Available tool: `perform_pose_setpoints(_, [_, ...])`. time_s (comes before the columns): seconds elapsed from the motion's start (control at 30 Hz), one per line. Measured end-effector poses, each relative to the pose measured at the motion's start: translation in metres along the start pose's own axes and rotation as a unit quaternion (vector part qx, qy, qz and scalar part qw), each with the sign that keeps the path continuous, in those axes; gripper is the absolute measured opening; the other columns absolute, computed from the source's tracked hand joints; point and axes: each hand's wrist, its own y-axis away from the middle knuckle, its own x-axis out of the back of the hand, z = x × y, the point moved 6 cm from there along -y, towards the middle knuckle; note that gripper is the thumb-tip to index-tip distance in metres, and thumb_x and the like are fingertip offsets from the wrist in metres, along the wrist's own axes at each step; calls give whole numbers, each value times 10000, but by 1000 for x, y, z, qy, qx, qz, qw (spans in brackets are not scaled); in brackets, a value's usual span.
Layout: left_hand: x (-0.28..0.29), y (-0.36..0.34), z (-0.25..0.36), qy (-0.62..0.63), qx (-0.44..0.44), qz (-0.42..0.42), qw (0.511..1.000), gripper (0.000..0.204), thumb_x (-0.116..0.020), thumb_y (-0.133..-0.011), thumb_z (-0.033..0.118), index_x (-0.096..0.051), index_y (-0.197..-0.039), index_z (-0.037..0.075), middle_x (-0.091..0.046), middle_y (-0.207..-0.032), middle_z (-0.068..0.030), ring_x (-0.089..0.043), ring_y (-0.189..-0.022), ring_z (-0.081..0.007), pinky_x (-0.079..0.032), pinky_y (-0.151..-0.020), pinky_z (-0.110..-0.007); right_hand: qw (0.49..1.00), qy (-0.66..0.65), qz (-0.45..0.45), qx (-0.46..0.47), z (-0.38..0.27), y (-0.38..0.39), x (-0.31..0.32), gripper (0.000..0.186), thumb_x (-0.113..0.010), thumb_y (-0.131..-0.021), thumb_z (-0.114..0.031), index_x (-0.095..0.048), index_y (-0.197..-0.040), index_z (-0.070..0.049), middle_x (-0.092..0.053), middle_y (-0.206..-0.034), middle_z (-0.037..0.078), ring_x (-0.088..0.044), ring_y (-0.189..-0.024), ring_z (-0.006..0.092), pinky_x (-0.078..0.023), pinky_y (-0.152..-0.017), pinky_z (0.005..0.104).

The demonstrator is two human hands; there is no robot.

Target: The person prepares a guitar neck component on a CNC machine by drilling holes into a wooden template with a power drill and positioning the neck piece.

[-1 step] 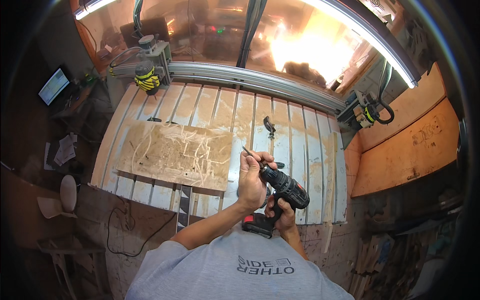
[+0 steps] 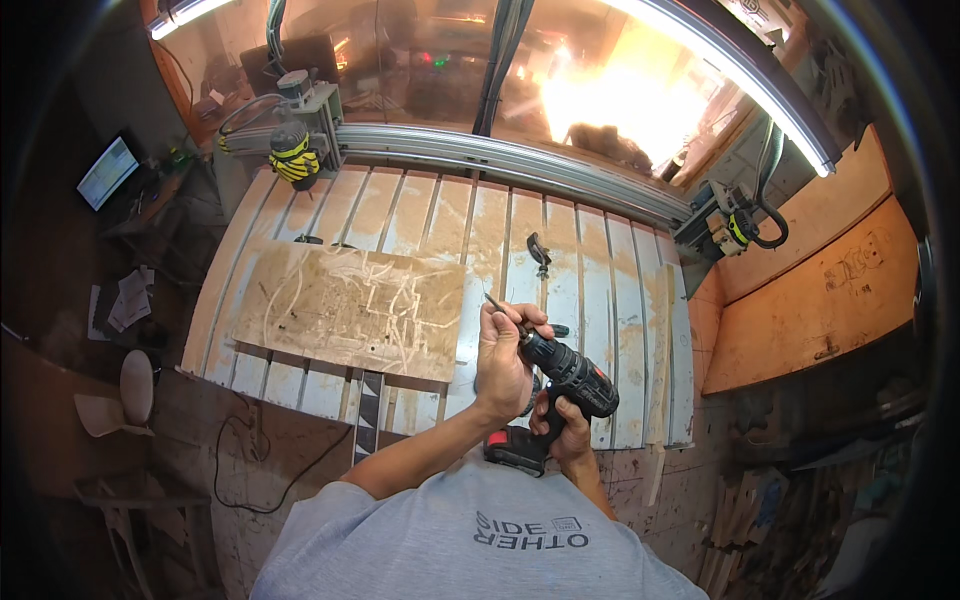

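My left hand (image 2: 506,355) is closed at the front of a black cordless drill (image 2: 580,382), fingers pinched around a slim bit (image 2: 493,301) that points up and to the left. My right hand (image 2: 568,425) grips the drill's handle, above its black-and-red battery. Left of my hands, a worn board with carved lines (image 2: 320,310) lies on the slotted machine table (image 2: 210,340). A black clamp (image 2: 538,255) stands farther back on the table, and other dark pieces lie partly hidden behind the drill and my hands.
A gantry rail (image 2: 420,143) with two tool heads (image 2: 292,160) (image 2: 730,225) spans the back under strip lights. At left are a monitor (image 2: 107,172), papers and a white chair (image 2: 135,390). Orange panels (image 2: 810,330) lean at right, a narrow strip (image 2: 662,380) lies along the table, and a cable hangs below.
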Motion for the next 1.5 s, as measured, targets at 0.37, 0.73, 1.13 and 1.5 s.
perform_pose_setpoints(0.37, [6,3,-4,-88,-34,11,995,252,-371,-1168,345,-456,-1080,124,-609,-1158,-97,-677,-1116,-214,-560,-1013,-393,1000,-11,-26,-12,1,-7,-1,428,-718,-965,-417,-661,-1031,1,-646,-859,61,-568,-581,134,-479,-588,311])
perform_pose_setpoints(0.73, [1,7,-7,-127,-15,-2,992,238,-378,-1168,275,-478,-1136,62,-581,-1366,-201,-628,-1296,-341,-508,-1132,-453,997,-66,-10,-28,6,-4,-4,390,-709,-980,-343,-669,-1167,-4,-686,-915,96,-586,-623,143,-483,-603,300])
perform_pose_setpoints(1.13, [8,10,2,-50,62,164,983,258,-390,-1138,321,-509,-1129,93,-612,-999,-89,-643,-906,-243,-526,-1032,-478,934,322,36,149,-22,8,-30,314,-854,-909,-160,-702,-1160,-50,-734,-1031,65,-693,-940,181,-569,-872,346])
perform_pose_setpoints(1.5, [1,17,6,-23,120,117,986,211,-509,-1116,309,-512,-1028,117,-540,-872,-44,-559,-753,-164,-523,-900,-397,849,462,23,256,-51,34,-57,537,-754,-877,-87,-611,-1389,-13,-742,-1192,160,-756,-1015,289,-590,-890,366])
